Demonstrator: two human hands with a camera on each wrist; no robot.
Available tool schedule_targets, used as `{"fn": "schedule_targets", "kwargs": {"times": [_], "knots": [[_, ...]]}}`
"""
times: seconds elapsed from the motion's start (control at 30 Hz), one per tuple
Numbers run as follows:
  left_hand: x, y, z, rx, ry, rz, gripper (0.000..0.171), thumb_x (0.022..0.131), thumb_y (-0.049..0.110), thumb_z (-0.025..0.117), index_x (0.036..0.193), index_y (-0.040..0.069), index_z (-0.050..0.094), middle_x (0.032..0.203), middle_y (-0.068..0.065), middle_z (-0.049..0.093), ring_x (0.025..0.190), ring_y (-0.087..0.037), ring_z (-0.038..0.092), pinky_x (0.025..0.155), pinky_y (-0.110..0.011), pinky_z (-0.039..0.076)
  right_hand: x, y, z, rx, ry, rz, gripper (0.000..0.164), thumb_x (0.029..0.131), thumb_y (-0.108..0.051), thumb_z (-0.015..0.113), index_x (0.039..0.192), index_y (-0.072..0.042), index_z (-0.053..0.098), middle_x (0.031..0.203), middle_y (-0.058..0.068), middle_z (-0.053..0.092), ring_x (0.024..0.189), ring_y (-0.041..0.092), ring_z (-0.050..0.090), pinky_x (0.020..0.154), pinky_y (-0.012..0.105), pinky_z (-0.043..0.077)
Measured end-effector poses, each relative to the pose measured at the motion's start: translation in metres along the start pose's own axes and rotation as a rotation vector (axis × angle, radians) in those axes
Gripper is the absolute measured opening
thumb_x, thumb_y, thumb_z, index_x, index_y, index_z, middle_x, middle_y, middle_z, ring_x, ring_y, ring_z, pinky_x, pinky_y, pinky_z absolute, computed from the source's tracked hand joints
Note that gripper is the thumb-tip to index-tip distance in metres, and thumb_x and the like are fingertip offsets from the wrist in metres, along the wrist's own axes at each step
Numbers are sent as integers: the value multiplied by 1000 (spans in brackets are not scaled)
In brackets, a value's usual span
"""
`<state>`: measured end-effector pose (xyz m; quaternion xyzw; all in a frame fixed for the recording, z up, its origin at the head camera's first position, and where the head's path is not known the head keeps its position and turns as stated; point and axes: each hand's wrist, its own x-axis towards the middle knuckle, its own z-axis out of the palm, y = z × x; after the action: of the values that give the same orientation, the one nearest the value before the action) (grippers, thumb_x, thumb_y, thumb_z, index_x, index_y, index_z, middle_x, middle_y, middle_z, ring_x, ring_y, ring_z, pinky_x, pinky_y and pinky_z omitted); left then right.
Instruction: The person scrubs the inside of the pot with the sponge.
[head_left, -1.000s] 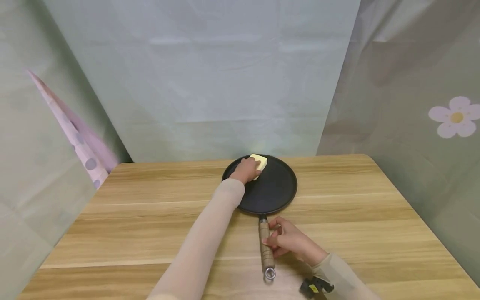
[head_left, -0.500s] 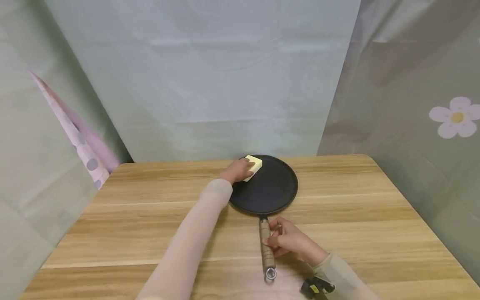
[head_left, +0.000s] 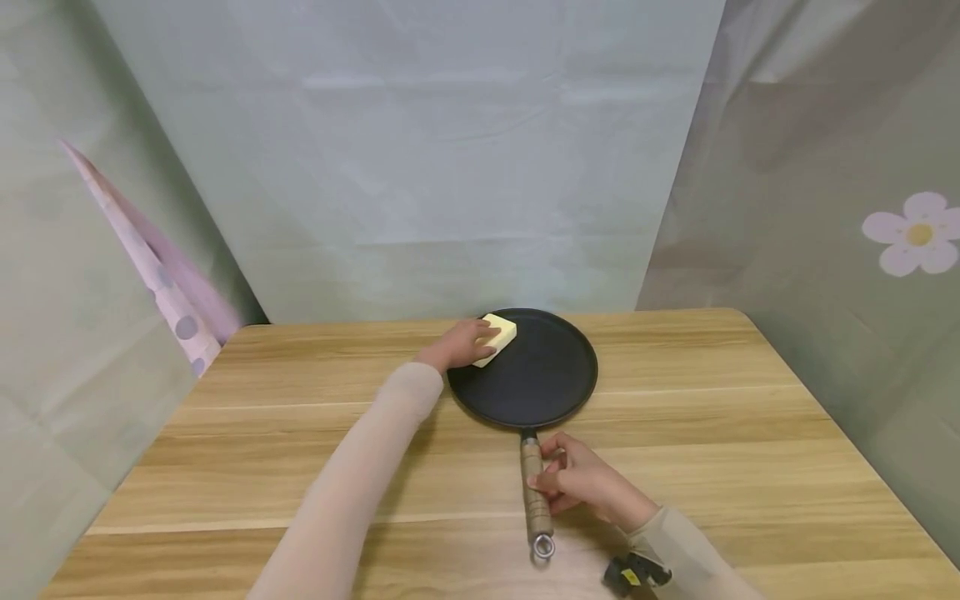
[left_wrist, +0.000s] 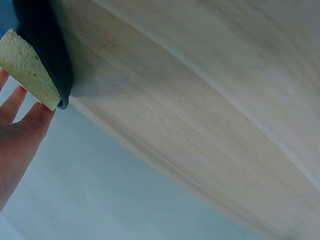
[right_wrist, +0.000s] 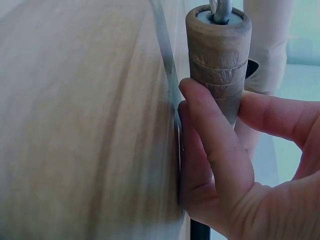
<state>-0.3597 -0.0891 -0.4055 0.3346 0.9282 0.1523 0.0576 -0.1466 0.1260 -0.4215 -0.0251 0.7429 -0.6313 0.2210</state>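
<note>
2 hands at work. Left hand grips the sponge, fingers spread over it, at the pan's left side; its long axis runs far-right to near-left. Right hand pinches the handle, which points toward the wearer, slightly right. Pan lies on the table, near its far edge.

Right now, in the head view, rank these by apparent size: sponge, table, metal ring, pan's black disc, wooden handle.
1. The table
2. The pan's black disc
3. The sponge and wooden handle, unranked: the handle looks longer but narrower, and both are partly covered
4. The metal ring
</note>
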Motion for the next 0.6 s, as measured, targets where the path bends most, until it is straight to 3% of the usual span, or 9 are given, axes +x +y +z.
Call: {"fn": "schedule_targets", "kwargs": {"times": [0.3, 0.6], "knots": [[-11, 2, 3, -13, -35, -17, 48, 99, 21, 55, 143, 4, 45, 149, -22, 37, 137, -39, 33, 113, -49, 23, -1, -1, 0, -1, -2, 1, 44, 81, 0, 67, 115, 8, 41, 80, 12, 54, 64, 19, 59, 59, 38, 57], [-23, 8, 5, -13, -38, -27, 49, 99, 24, 55, 143, 7, 45, 150, -19, 35, 135, -41, 36, 110, -48, 28, -1, -1, -1, 1, -11, 3, 44, 81, 0, 67, 115, 8, 41, 80, 12, 55, 64, 19, 59, 59, 38, 56]]}}
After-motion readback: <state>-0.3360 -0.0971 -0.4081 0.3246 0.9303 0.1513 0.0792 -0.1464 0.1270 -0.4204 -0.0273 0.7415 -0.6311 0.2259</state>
